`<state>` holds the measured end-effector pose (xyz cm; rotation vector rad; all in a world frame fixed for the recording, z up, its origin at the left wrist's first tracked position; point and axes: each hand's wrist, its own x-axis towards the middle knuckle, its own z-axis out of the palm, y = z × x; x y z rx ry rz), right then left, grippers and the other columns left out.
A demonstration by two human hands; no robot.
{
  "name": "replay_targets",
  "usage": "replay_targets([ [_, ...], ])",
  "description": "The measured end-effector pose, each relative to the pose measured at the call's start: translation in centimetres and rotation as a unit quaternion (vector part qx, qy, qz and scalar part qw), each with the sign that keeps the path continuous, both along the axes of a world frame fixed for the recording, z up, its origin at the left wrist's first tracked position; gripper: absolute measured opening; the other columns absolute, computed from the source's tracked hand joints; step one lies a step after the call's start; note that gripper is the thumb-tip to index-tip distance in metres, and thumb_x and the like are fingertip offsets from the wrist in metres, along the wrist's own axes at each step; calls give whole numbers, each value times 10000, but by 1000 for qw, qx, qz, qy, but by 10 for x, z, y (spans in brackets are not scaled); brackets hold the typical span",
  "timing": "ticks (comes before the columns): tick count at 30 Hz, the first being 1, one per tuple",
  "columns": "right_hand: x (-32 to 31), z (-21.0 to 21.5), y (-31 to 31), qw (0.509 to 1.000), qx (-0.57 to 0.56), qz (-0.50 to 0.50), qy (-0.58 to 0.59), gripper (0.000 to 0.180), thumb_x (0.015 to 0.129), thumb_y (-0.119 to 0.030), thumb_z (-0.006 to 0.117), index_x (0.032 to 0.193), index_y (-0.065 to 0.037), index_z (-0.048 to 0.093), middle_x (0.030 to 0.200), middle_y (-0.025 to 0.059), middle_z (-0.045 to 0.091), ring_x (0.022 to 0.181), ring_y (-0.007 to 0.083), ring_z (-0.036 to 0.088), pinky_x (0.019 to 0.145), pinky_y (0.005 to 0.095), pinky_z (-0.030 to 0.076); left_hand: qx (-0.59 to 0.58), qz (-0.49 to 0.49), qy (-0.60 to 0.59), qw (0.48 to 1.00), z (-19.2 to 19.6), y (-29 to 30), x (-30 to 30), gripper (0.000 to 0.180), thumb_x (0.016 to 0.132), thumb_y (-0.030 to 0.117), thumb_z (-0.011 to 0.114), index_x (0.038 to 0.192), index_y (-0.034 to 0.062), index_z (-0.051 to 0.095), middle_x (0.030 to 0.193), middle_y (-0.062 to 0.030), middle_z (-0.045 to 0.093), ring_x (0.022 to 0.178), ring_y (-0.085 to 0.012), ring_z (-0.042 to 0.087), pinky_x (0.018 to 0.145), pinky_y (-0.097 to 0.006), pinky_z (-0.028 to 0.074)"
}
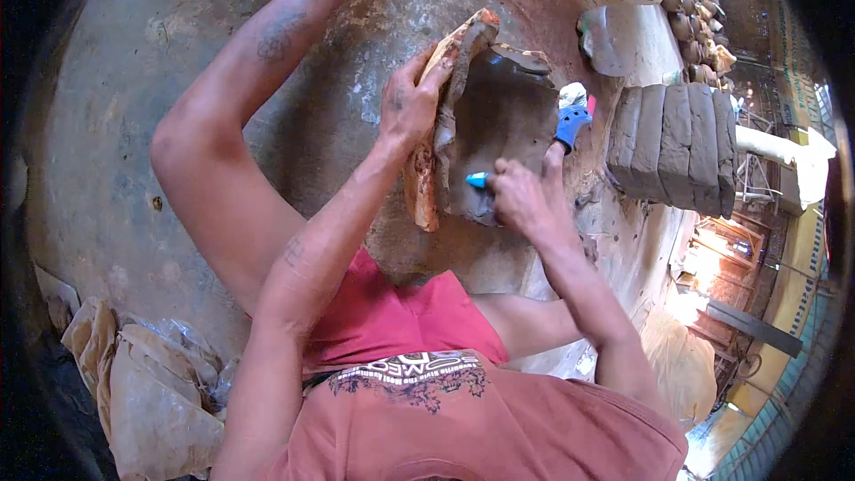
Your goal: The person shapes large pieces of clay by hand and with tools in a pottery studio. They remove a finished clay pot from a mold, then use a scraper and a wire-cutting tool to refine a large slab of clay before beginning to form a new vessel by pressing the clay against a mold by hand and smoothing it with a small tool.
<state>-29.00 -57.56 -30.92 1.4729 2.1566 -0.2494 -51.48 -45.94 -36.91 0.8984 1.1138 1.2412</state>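
The big piece of grey clay is in front of the person, near the middle, between the two arms. The left hand has its fingers bent over the edge of a rough board, holding it. The board leans at the clay's left side. The right hand has its fingers closed around a small blue tool, down at the near end of the clay.

As for how far along it is, the middle of the clay looks flat and pretty smooth, so that part seems mostly done. The left side and the far edge look bumpy and torn, so I think those parts are left to tidy. I can't tell if the blue tool is touching the clay. Off to the right, a stack of thick clay slabs stands apart, past the blue shoe.
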Motion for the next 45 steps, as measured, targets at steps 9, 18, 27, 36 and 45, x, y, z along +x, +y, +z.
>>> replay_targets([
  [9,-26,34,-26,982,177,-28,67,130,786,-80,668,885,-11,716,945,151,597,921,338,654,771,453,594,-22,2,-71,997,4,-8,-7,482,1016,252,595,1419,-12,599,1341,-139,685,1234,-197,615,1076,-318,442],
  [18,-47,-48,-59,962,148,-198,114,172,816,-60,651,942,37,717,846,181,638,823,373,667,788,443,549,16,9,-129,992,-12,-10,2,496,1034,210,573,1447,-63,545,1425,-168,619,1303,-208,569,1120,-319,408],
  [27,-85,-16,-38,655,4,-391,647,117,943,-80,686,991,22,721,851,100,714,807,99,629,718,296,491,-18,-25,-224,974,-29,-5,-21,497,1058,157,477,1496,-76,472,1487,-166,552,1344,-225,544,1143,-336,409],
  [36,-72,-61,112,740,411,-245,473,228,922,-57,669,1136,-38,744,932,164,747,808,283,738,753,371,569,-33,-45,-315,947,-30,-9,-33,493,1072,168,428,1514,-51,449,1517,-141,520,1370,-230,522,1163,-352,393],
  [45,-103,-88,57,762,232,-185,576,436,690,101,538,1021,-47,779,878,158,690,784,312,681,723,381,538,-49,-30,-277,959,-33,-11,-39,453,1077,165,419,1476,-35,488,1460,-137,559,1320,-232,552,1139,-366,412],
])
